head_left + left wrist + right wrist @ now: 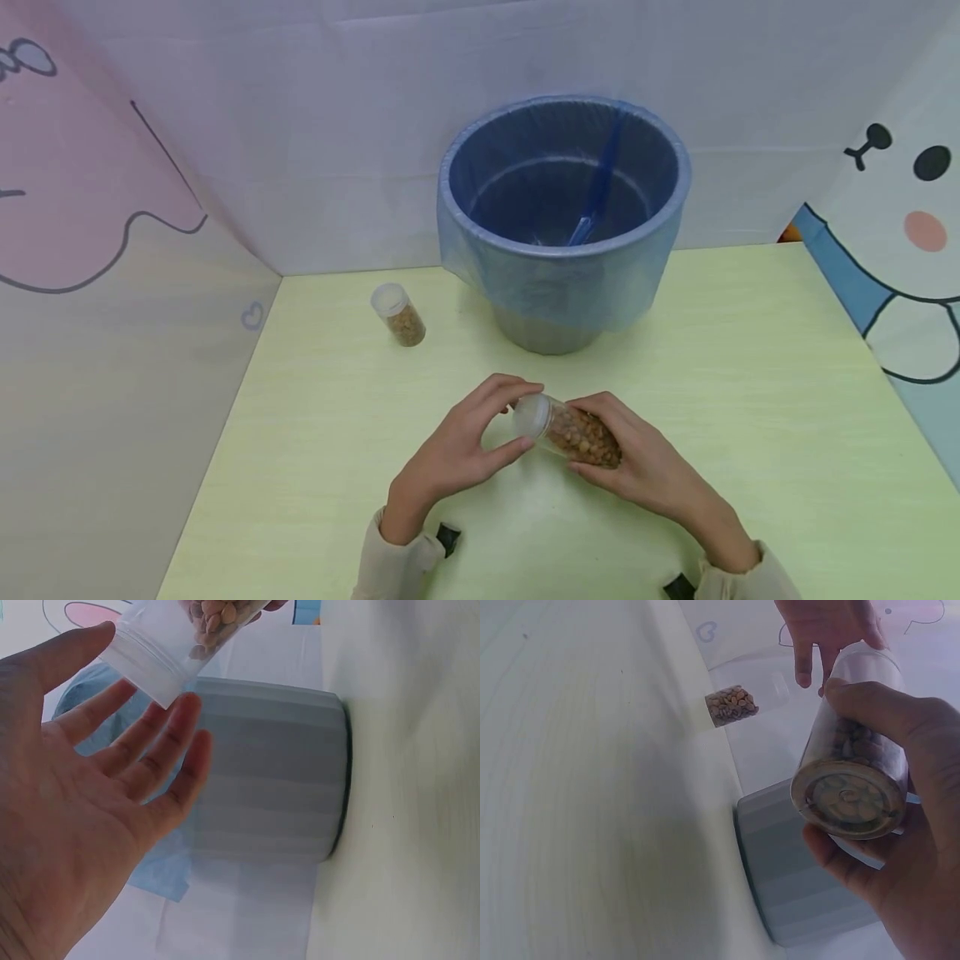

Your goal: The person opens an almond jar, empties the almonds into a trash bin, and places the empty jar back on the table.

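My right hand (637, 454) grips a clear plastic jar (581, 435) of small brown nut-like or seed-like pieces, thumb on one side and fingers on the other. The jar leans to the left, with its whitish translucent lid (531, 414) towards my left hand (465, 442). The right wrist view shows the jar's round bottom (849, 799). In the left wrist view the left hand's fingers are spread and fairly straight, with the thumb (105, 634) at the lid's edge and the other fingertips (187, 705) right by its opposite side.
A smaller-looking second jar (405, 323) with similar brown pieces stands upright on the pale yellow-green table (315, 467), at the back left. Behind my hands is a large grey bin (543, 337) lined with a blue plastic bag (562, 287). Printed cloth walls (300, 142) enclose the table.
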A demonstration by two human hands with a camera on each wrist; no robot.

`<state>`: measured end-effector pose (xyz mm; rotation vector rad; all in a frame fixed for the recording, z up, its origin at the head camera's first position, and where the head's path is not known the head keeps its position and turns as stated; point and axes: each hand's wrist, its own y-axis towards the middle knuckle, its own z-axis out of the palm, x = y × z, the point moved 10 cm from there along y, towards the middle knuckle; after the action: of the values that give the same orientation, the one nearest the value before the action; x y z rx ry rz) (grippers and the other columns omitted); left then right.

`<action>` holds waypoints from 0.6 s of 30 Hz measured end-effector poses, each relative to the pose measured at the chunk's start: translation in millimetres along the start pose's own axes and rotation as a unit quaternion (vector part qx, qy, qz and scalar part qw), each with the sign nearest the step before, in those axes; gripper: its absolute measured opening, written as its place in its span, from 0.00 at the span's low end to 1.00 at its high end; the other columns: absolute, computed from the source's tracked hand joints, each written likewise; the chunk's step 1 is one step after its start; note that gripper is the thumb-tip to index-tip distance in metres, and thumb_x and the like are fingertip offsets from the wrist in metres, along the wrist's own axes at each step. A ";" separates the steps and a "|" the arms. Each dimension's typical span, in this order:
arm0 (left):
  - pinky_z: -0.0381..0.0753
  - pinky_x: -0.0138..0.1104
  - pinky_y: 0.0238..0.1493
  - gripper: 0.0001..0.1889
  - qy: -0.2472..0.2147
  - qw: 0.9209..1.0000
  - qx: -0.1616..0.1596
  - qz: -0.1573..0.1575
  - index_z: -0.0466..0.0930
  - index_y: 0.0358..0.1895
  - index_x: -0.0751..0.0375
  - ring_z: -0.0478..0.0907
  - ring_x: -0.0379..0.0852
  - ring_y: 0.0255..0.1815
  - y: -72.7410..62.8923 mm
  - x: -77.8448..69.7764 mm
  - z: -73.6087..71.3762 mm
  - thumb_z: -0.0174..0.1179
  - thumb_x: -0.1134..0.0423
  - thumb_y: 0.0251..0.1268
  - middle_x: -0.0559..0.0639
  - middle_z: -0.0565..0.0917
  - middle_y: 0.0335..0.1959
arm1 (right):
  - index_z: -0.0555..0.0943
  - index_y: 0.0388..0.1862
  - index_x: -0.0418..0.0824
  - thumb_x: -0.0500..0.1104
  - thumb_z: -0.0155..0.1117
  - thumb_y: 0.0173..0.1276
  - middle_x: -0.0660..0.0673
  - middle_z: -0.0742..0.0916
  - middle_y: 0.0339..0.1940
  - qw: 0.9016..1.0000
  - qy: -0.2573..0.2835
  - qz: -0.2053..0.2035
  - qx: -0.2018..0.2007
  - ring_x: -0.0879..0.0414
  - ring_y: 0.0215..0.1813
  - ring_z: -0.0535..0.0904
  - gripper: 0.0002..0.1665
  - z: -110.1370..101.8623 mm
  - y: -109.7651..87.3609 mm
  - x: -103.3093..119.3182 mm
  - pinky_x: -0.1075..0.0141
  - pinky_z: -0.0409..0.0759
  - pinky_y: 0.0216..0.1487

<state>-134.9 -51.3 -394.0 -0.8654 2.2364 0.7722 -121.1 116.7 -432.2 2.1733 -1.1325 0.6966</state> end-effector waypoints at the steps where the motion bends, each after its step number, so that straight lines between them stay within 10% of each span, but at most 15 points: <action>1: 0.83 0.42 0.55 0.29 0.006 1.000 -0.003 -0.001 0.70 0.75 0.46 0.77 0.40 0.59 0.0 0.0 -0.5 0.66 0.54 0.74 0.43 0.77 0.67 | 0.72 0.70 0.54 0.47 0.85 0.57 0.58 0.80 0.61 1.000 0.001 0.000 0.000 0.65 0.55 0.79 0.45 -0.1 -0.1 0.3 0.61 0.86 0.50; 9: 0.83 0.39 0.48 0.29 0.059 0.998 -0.017 -0.031 0.73 0.71 0.44 0.78 0.40 0.49 -0.2 4.3 -2.3 0.69 0.49 0.71 0.38 0.80 0.57 | 0.72 0.70 0.53 0.47 0.85 0.57 0.58 0.80 0.60 1.000 0.005 -0.003 0.001 0.66 0.54 0.78 0.44 -0.3 -0.1 1.7 0.62 0.85 0.49; 18: 0.77 0.42 0.70 0.36 0.040 0.999 0.015 -0.003 0.65 0.79 0.46 0.71 0.45 0.73 1.8 -2.4 1.4 0.69 0.58 0.70 0.46 0.70 0.74 | 0.72 0.70 0.52 0.46 0.85 0.57 0.57 0.80 0.61 1.000 0.001 -0.001 0.002 0.65 0.55 0.79 0.45 -0.4 1.3 -1.5 0.61 0.86 0.51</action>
<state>-134.3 -48.3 -392.6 -0.9033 2.3083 0.7100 -123.0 117.2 -432.6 2.1763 -1.1284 0.7019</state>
